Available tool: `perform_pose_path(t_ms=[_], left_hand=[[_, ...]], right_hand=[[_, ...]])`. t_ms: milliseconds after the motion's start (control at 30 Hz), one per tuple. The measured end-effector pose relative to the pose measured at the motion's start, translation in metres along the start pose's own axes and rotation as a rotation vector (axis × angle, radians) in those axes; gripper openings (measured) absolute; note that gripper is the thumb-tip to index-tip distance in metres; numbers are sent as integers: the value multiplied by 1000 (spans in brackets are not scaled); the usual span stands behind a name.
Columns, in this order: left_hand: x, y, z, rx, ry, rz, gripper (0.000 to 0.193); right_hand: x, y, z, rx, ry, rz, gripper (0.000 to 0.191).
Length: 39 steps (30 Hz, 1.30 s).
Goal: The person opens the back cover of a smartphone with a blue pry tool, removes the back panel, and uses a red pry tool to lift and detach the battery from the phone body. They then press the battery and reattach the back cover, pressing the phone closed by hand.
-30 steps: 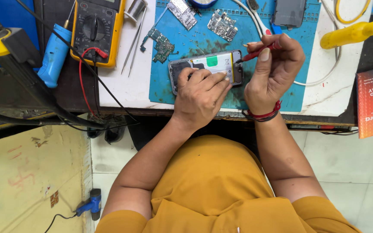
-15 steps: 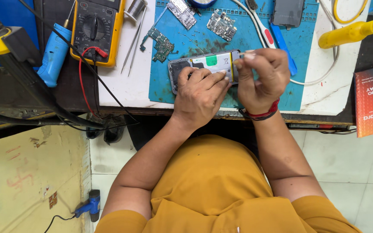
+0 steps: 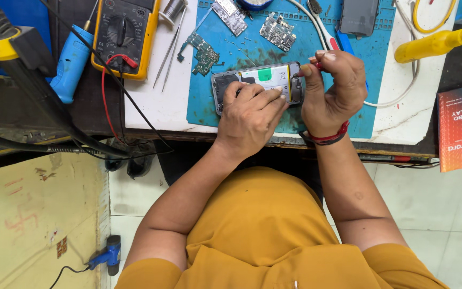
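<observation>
The left hand (image 3: 249, 115) presses flat on the opened phone (image 3: 258, 85), which lies on the blue mat (image 3: 199, 101). The right hand (image 3: 331, 91) is closed around a thin red tool (image 3: 316, 67) at the phone's right end. I think the left hand must hold firm, so the tip stays gentle. Far right of the right hand, a flat red box (image 3: 460, 126) with white print lies on the bench (image 3: 156, 104).

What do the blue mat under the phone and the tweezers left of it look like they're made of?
Blue mat: looks like matte rubber or silicone, scuffed and stained, with moulded compartments along its far edge. Tweezers: thin, grey and shiny, most likely bare steel.
</observation>
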<state>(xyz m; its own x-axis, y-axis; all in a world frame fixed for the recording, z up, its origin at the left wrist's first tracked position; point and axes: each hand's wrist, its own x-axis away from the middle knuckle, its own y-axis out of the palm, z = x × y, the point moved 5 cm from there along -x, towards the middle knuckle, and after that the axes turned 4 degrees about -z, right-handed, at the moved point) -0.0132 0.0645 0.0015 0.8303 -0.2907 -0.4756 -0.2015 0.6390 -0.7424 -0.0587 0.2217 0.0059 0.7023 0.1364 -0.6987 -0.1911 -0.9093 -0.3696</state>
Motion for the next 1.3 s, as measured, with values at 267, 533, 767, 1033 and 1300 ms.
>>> perform_pose_path(t_ms=[267, 533, 767, 1033, 1300], left_hand=[[0, 1, -1, 13, -5, 2, 14], [1, 1, -1, 16, -5, 2, 14], [2, 2, -1, 3, -2, 0, 14], [1, 2, -1, -3, 5, 1, 14], [1, 1, -1, 17, -7, -3, 15]], right_hand=[[-7, 3, 1, -23, 70, -42, 25], [-12, -3, 12, -320, 193, -159, 24], [7, -6, 27, -277, 124, 5, 33], [11, -11, 29, -152, 144, 72, 36], [3, -11, 2, 161, -42, -23, 38]])
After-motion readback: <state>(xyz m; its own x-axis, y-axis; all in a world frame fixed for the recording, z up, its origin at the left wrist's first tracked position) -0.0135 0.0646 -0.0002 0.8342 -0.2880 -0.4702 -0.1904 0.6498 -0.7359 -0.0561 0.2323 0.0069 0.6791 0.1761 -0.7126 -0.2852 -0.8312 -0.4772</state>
